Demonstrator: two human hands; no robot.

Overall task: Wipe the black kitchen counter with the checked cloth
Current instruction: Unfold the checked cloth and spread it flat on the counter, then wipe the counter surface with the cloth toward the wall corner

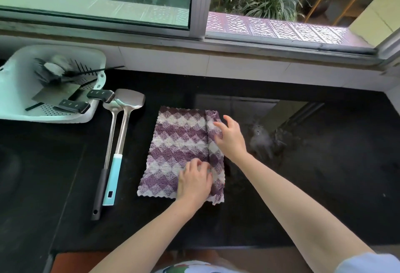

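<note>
A purple and white checked cloth [175, 145] lies spread flat on the black kitchen counter [324, 175], its right edge folded over into a narrow strip. My left hand [194, 180] rests on the cloth's near right part, fingers pinching the folded strip. My right hand [230, 137] grips the same folded strip at the far right, thumb lifted. A pale smear [260, 140] marks the counter just right of the cloth.
Two long steel utensils lie left of the cloth: a spatula with a light blue handle [115, 169] and a ladle with a black handle [101, 186]. A white drainer basket [19, 104] with knives stands at the far left. A tiled wall and window run behind.
</note>
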